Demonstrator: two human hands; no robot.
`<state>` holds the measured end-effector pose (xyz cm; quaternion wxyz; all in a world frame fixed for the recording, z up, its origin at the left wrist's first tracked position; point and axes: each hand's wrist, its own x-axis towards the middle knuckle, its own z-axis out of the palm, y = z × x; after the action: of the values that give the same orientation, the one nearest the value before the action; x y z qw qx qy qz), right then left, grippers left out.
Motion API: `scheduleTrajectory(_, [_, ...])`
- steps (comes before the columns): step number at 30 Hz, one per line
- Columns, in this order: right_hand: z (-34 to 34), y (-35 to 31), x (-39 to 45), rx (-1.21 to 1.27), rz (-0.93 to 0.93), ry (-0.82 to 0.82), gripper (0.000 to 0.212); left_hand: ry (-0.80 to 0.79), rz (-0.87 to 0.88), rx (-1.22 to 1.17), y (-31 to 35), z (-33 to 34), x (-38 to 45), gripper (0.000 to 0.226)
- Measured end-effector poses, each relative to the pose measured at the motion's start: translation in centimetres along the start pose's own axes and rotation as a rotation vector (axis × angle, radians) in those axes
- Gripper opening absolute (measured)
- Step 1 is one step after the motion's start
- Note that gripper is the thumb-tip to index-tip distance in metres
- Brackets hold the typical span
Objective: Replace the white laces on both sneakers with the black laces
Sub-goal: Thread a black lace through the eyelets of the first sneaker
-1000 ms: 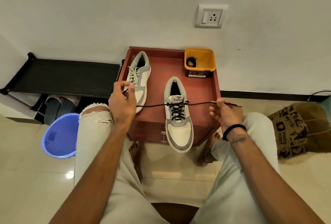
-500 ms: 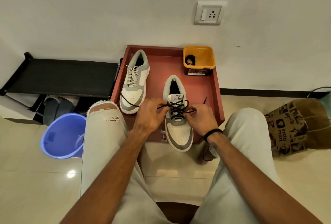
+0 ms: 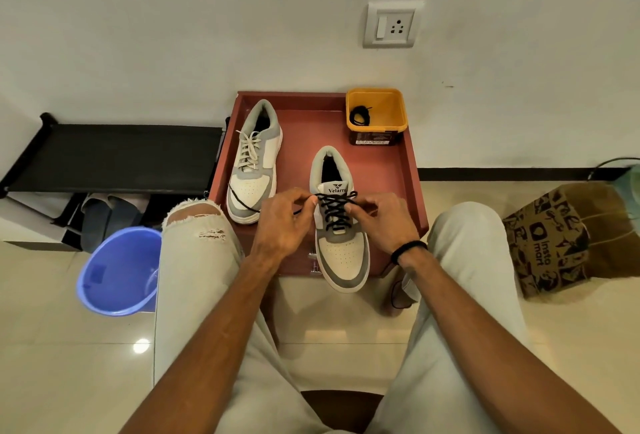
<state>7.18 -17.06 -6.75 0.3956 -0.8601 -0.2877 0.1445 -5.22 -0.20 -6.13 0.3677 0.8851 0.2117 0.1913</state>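
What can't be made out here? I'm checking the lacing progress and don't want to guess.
Head view only:
- Right end of the black lace: hidden in the right hand.
- Whether a knot is started: left hand fingers cover the crossing.
- Length of the spare black lace coiled in the yellow tub: too small.
- Items under the black rack: shadowed.

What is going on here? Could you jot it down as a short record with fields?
surface: red tray table against the wall
near sneaker: black lace threaded up its eyelets
far sneaker: white laces in place
left hand: pinches the lace's left end
right hand: pinches the lace's right end
yellow tub: holds a coiled spare black lace
progress: one sneaker relaced, one not yet started
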Motion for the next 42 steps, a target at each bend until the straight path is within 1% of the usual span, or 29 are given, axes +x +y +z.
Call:
scheduleTrajectory(3, [-1.6, 0.4, 0.0, 0.157, 0.027, 0.001, 0.018, 0.051, -0.062, -0.04, 0.5, -0.8, -0.1, 0.015])
scheduleTrajectory(6, [-2.6, 0.7, -0.3, 0.276, 0.057, -0.004, 0.006, 0.042, -0.086, -0.045, 0.6, -1.3, -0.2, 0.016])
scheduleTrajectory(7, [-2.6, 0.7, -0.3, 0.28, 0.062, -0.005, 0.007, 0.034, -0.089, -0.041, 0.6, -1.4, -0.3, 0.017])
scheduleTrajectory(11, [-1.9, 1.0, 0.1, 0.181, 0.081, 0.051, 0.016, 0.062, -0.15, 0.01, 0.1, -1.6, -0.4, 0.025])
scheduleTrajectory(14, [-1.5, 1.6, 0.8, 0.124, 0.107, 0.104, 0.011, 0.097, -0.271, 0.082, -1.0, -1.6, -0.2, 0.027])
scheduleTrajectory(17, [-0.9, 1.9, 1.2, 0.057, 0.139, 0.13, 0.013, 0.055, -0.353, 0.162, -1.6, -1.0, -0.2, 0.028])
scheduleTrajectory(21, [-0.9, 1.9, 1.2, 0.018, 0.174, 0.147, 0.01, -0.05, -0.356, 0.193, -2.5, -0.2, -0.2, 0.024])
scheduleTrajectory(23, [-1.3, 2.1, 1.0, 0.081, 0.227, 0.123, 0.007, -0.135, -0.354, 0.105, -2.9, -0.1, -0.2, 0.017])
scheduleTrajectory(25, [-1.7, 2.2, 0.8, 0.146, 0.284, 0.064, 0.01, -0.24, -0.365, -0.025, -2.9, -0.1, -0.5, 0.029])
scheduleTrajectory(27, [-2.1, 1.8, 0.4, 0.198, 0.33, -0.021, 0.007, -0.307, -0.306, -0.058, -2.5, -0.1, -0.7, 0.033])
scheduleTrajectory(30, [-2.7, 1.2, 0.1, 0.3, 0.397, -0.134, 0.006, -0.307, -0.198, -0.109, -1.9, 0.2, -0.8, 0.027])
scheduleTrajectory(34, [-3.7, 1.2, -0.2, 0.47, 0.472, -0.258, 0.013, -0.305, -0.174, -0.226, -1.9, 0.2, -0.5, 0.024])
scheduleTrajectory(36, [-4.1, 1.1, 0.0, 0.683, 0.503, -0.252, 0.012, -0.299, -0.18, -0.312, -1.9, 0.1, -0.3, 0.025])
scheduleTrajectory(38, [-4.3, 1.1, 0.4, 0.878, 0.501, -0.201, 0.014, -0.283, -0.185, -0.35, -2.1, 0.2, -0.2, 0.026])
scheduleTrajectory(40, [-4.4, 1.0, 0.8, 0.964, 0.49, -0.148, 0.015, -0.255, -0.188, -0.32, -2.1, 0.4, -0.1, 0.026])
scheduleTrajectory(42, [-4.1, 1.0, 1.1, 0.99, 0.494, -0.094, 0.014, -0.269, -0.231, -0.372, -2.0, 0.8, 0.0, 0.026])
